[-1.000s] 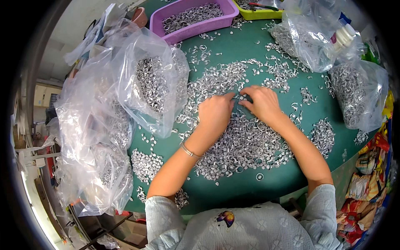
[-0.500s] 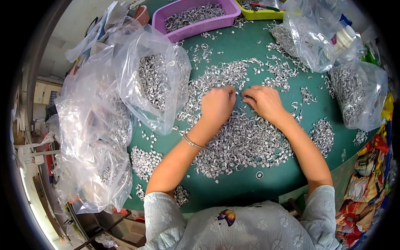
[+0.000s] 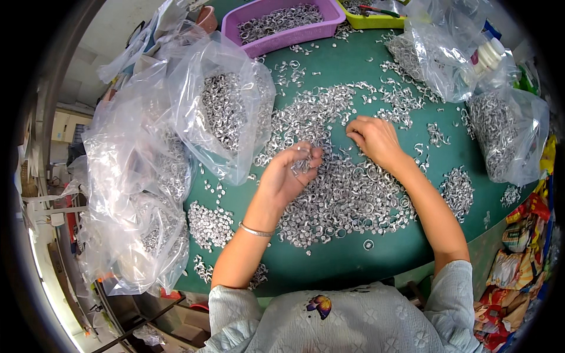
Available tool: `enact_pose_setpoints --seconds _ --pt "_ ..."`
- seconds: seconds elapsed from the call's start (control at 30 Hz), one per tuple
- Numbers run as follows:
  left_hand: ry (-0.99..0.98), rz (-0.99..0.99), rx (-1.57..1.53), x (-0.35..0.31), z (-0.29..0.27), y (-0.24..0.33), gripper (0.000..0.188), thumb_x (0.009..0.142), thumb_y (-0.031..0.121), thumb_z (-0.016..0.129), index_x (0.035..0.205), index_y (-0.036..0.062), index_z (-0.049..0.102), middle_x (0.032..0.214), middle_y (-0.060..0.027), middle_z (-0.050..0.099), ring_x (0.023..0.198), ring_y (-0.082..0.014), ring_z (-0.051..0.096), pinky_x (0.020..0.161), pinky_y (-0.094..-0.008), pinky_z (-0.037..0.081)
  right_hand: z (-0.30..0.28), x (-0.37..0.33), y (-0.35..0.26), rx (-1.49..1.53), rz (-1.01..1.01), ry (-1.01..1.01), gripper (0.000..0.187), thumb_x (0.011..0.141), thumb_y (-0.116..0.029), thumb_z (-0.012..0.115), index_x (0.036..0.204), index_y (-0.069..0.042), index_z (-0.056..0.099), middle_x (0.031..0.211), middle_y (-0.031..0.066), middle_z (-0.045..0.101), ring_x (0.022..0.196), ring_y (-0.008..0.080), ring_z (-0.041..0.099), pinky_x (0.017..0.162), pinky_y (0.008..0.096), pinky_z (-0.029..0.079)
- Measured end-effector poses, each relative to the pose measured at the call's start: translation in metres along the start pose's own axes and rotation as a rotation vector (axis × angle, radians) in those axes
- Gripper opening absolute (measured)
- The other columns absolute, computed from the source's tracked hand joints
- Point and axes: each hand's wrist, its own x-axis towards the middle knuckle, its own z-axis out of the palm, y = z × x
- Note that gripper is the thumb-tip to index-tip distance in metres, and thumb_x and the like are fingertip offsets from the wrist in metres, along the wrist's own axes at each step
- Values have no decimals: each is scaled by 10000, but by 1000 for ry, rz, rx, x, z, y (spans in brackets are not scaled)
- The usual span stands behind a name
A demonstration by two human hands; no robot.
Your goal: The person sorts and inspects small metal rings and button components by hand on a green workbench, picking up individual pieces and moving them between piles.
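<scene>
My left hand (image 3: 283,179) is turned palm up over the left side of a big heap of small silver metal pieces (image 3: 347,203), many of them ring-shaped. Its curled fingers hold several small silver metal pieces (image 3: 302,165). At the heap's far right edge, my right hand (image 3: 378,141) is bent down with its fingers drawn together; whatever may be in them is hidden. Just beyond both hands spreads another patch of loose silver pieces (image 3: 318,109). A bangle circles my left wrist.
Clear plastic bags of pieces stand at the left (image 3: 220,112) and right (image 3: 494,135). A purple basket (image 3: 288,36) and a yellow-green tray (image 3: 376,22) sit at the far side. Smaller piles lie on the green table (image 3: 329,267), left (image 3: 209,226) and right (image 3: 457,193).
My left hand has drawn back toward me and rolled palm up, showing pieces in its fingers. My right hand has shifted slightly right, so the hands are farther apart.
</scene>
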Motion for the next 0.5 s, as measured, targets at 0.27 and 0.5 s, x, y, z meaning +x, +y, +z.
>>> enact_pose_setpoints --seconds 0.27,0.5 --pt "-71 299 673 5 -24 -4 187 819 138 605 928 -13 627 753 -78 610 584 -176 534 546 -299 458 -26 -4 3 1648 656 0 143 862 -73 536 984 0 552 553 -51 321 453 59 280 412 201 235" --pt "187 833 1873 35 16 -10 146 765 183 675 891 118 710 653 -130 632 617 -298 616 576 -367 489 -28 -18 -13 2556 605 9 155 847 -87 434 924 6 531 520 -3 300 433 92 292 380 231 257"
